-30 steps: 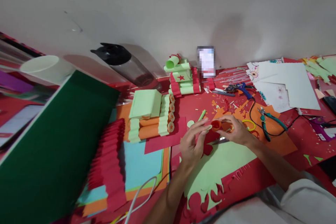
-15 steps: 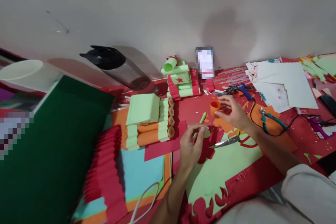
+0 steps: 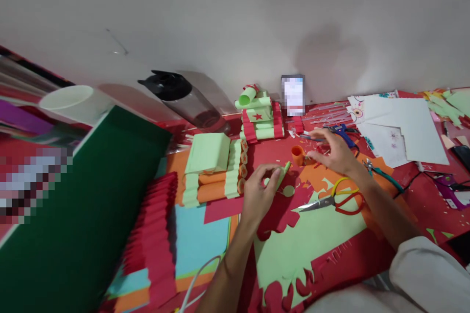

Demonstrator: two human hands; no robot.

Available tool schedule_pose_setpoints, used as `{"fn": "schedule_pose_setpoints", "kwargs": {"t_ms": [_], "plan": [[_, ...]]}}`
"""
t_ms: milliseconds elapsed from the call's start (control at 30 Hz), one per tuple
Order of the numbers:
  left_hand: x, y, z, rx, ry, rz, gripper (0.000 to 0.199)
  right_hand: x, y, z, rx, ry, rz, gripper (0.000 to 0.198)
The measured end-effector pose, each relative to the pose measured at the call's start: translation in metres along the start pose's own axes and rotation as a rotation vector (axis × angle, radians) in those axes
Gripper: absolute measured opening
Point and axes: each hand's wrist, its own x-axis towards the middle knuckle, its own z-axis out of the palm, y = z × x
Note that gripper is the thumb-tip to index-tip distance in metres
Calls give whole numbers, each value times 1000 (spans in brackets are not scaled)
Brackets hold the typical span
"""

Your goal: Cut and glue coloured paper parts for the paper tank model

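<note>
My left hand (image 3: 260,191) is closed around a thin light green paper roll (image 3: 285,172), which sticks out past the fingertips. Just below the roll lies a small pale green paper disc (image 3: 289,190). An orange paper ring (image 3: 297,155) stands upright on the red table, to the left of my right hand (image 3: 330,152). That hand has its thumb and fingers apart, with a small gap to the ring. Scissors with yellow and red handles (image 3: 344,196) rest on a light green sheet (image 3: 304,234) below the hands.
Left of the hands sits a green and orange paper model (image 3: 216,178); a tank-like paper model (image 3: 261,117) and a phone (image 3: 293,95) stand by the wall. A bottle (image 3: 194,105), green board (image 3: 91,195), glue gun (image 3: 343,133), pliers (image 3: 384,176) and white sheets (image 3: 422,127) lie around.
My right hand has let go of the orange ring, which now stands on the table. The roll sits in my left hand, farther along its fingers. The view has shifted slightly left.
</note>
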Motion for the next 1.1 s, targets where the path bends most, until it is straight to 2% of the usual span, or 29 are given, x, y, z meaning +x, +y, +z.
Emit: {"fn": "schedule_pose_setpoints", "kwargs": {"t_ms": [33, 100, 200, 300, 400, 500, 600, 700, 733, 767, 833, 900, 933, 1000, 1100], "plan": [[6, 0, -2, 43, 8, -35, 22, 3, -3, -15, -39, 8, 26, 39], [19, 1, -5, 149, -2, -114, 23, 9, -3, -43, -181, -9, 169, 28], [43, 1, -6, 294, -133, -186, 16, 9, 8, -74, -544, -131, 394, 20], [61, -4, -2, 512, -225, -238, 12, 3, 23, -86, -809, -228, 566, 26], [70, -12, 4, 636, -279, -232, 11, 0, 35, -85, -891, -233, 640, 41], [70, -17, 6, 683, -272, -177, 12, 3, 44, -82, -869, -257, 667, 49], [68, -12, 0, 683, -176, -116, 21, 7, 54, -80, -786, -306, 647, 44], [66, -3, -8, 549, -15, -10, 33, 9, 64, -82, -681, -319, 610, 39], [66, -1, -9, 454, -9, 28, 36, 9, 67, -83, -655, -317, 604, 39], [66, 0, -9, 334, -45, 56, 40, 8, 69, -85, -632, -313, 600, 40], [66, -1, -3, 109, -216, 89, 52, 7, 71, -89, -571, -303, 598, 41], [66, -3, 5, -6, -395, 103, 66, 5, 71, -96, -494, -261, 586, 40], [66, -4, 10, -33, -443, 112, 72, 4, 71, -99, -460, -230, 571, 40], [66, -4, 19, -47, -472, 120, 75, 3, 69, -104, -390, -170, 536, 40], [65, -2, 28, -24, -464, 106, 60, 0, 64, -109, -235, -111, 495, 40]]}}
